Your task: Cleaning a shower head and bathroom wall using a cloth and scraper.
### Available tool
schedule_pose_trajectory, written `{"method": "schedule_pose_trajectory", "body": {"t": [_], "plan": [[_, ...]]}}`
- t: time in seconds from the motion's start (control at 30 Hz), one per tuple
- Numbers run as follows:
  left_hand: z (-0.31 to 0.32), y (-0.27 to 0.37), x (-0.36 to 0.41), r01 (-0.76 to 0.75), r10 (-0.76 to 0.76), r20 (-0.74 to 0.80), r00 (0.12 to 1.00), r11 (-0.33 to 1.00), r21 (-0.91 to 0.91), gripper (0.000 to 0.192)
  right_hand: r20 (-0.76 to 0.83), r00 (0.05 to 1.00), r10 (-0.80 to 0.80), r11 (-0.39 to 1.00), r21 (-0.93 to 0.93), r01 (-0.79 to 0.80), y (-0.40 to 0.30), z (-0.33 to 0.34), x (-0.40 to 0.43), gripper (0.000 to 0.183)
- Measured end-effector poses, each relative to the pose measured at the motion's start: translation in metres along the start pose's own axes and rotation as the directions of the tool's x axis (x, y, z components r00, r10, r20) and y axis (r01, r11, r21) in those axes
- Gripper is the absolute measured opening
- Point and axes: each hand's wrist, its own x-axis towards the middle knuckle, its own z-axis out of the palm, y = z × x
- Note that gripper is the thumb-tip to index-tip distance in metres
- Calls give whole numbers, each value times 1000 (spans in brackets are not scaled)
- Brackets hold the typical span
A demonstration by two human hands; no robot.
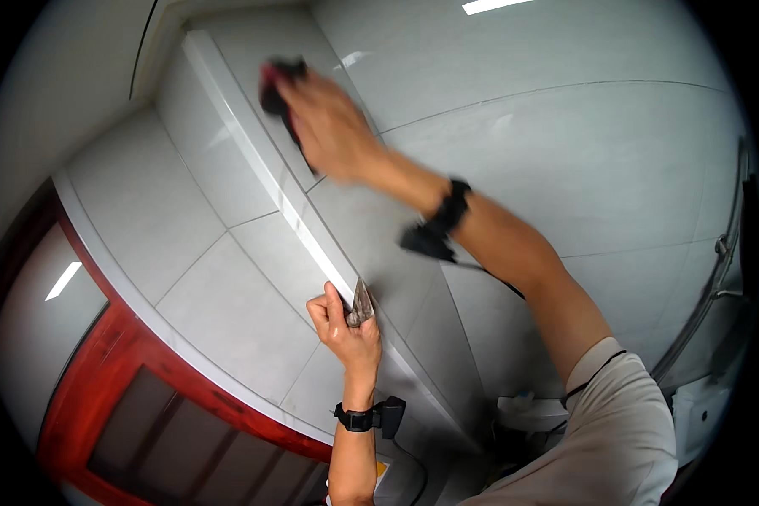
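Note:
My right hand (332, 126) is raised at the upper middle, its fingers closed round a blurred black-and-red handheld tool (281, 88) whose kind I cannot tell. The tool is close to the tiled wall beside a long white corner trim (259, 158); whether it touches the wall is not clear. Lower down, my left hand (348, 332) grips a grey, stained pointed metal blade (361, 303), perhaps a putty knife or trowel, against the trim's edge. Black straps with small boxes and cables sit on both wrists.
Large grey wall tiles (544, 164) surround the trim. A red-framed door or window (126, 335) stands at the lower left. At the right are a metal rail (721, 246) and a white fixture (702, 417). A white container-like object (531, 411) lies low behind my right arm.

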Motion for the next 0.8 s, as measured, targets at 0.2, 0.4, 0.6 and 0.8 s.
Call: {"method": "schedule_pose_trajectory", "body": {"t": [0.2, 0.4, 0.6, 0.8], "plan": [[2, 4, 2, 0, 1, 41, 999, 1000, -24, 62, -87, 970, 229, 966, -103, -238, 60, 22, 70, 44], [5, 3, 2, -33, 33, 3, 999, 999, -5, 63, -41, 981, 191, 981, -32, -192, 59, 9, 82, 44], [0, 1, 1, -3, 2, 7, 1000, 999, 41, 65, -21, 996, 88, 995, -38, -89, 49, 10, 25, 42], [12, 5, -3, 3, -3, 5, 1000, 999, 32, 66, 224, 948, 225, 962, -207, -179, 81, 9, 94, 45]]}}
